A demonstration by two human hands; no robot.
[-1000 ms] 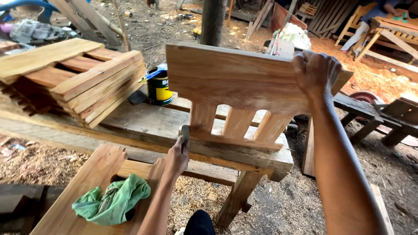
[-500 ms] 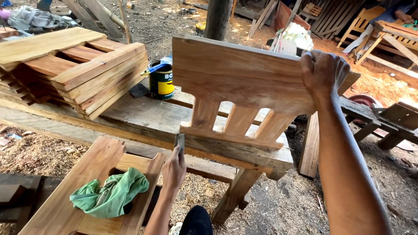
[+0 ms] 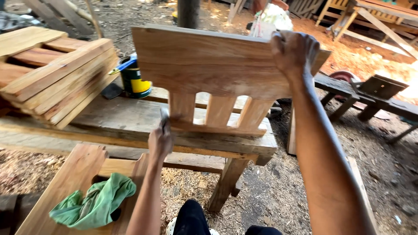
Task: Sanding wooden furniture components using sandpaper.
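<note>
A wooden chair-back panel (image 3: 209,65), a wide board with three short slats and a bottom rail, stands upright on the rough workbench (image 3: 122,122). My right hand (image 3: 294,52) grips its top right corner and holds it up. My left hand (image 3: 160,140) is closed on a small dark tool (image 3: 164,118), blurred, whose tip touches the panel's lower left by the first slat. I cannot tell what kind of tool it is.
A stack of planks (image 3: 52,78) lies on the bench's left, with a paint can (image 3: 135,80) holding a blue-handled brush behind it. A green rag (image 3: 93,206) rests on another wooden panel (image 3: 65,182) at lower left. Sawdust covers the ground; benches and furniture stand at the right.
My left hand has risen with the tool from below the bench edge up to the panel's lower left. The right hand keeps its grip on the top.
</note>
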